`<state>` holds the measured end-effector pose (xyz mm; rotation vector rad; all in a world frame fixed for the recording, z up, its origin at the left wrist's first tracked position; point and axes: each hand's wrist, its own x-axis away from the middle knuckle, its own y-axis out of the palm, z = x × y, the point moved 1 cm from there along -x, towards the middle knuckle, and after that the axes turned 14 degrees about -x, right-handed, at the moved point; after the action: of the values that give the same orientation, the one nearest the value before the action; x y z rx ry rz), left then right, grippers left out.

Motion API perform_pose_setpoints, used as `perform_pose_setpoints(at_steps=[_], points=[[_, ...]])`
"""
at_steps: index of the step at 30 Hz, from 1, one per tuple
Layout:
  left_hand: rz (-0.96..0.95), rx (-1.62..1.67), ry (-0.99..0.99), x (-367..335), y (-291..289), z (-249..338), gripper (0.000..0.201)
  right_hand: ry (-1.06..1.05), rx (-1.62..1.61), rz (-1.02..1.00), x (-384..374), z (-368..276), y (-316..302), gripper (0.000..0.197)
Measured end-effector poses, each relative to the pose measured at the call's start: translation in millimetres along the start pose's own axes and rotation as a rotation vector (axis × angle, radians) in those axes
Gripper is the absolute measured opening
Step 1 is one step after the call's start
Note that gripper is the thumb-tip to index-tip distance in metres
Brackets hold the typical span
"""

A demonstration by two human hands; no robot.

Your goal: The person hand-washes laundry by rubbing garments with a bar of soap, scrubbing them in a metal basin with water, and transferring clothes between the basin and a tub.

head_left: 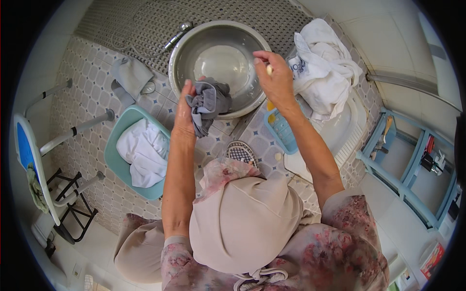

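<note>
Grey cloth [209, 103] crumpled, paler-edged; left grip [185, 107] clutching it, right grip [278, 81] around cream lump [270, 69].

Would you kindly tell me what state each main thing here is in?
Metal basin, upright, seemingly holding clear water
Left grip, closed on gray cloth
Gray cloth, bunched
Right grip, partly curled; any hold unclear
Teal tub, upright, holding crumpled white cloth
White towel, heaped beside the basin
Shower head, lying on gray mat
</note>
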<state>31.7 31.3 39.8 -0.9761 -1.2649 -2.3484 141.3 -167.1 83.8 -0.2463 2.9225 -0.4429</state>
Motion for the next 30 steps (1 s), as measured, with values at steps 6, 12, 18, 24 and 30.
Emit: perform_pose_setpoints(at_steps=[6,12,18,24,30], points=[[-0.117,0.086,0.053,18,2,-1,0.081,0.216,0.235,-0.142,83,24,-83,0.022],[-0.181,-0.461,0.221,23,0,8,0.089,-0.061,0.431,-0.23,104,32,-83,0.026],[-0.327,-0.398,0.096,33,19,20,0.084,-0.082,-0.213,-0.34,37,-25,-10,0.027],[-0.218,-0.26,0.121,23,-4,25,0.052,0.461,-0.624,-0.712,0,32,48,0.021],[0.062,-0.068,0.101,8,-42,15,0.033,0.273,-0.271,-0.181,34,-8,96,0.017]])
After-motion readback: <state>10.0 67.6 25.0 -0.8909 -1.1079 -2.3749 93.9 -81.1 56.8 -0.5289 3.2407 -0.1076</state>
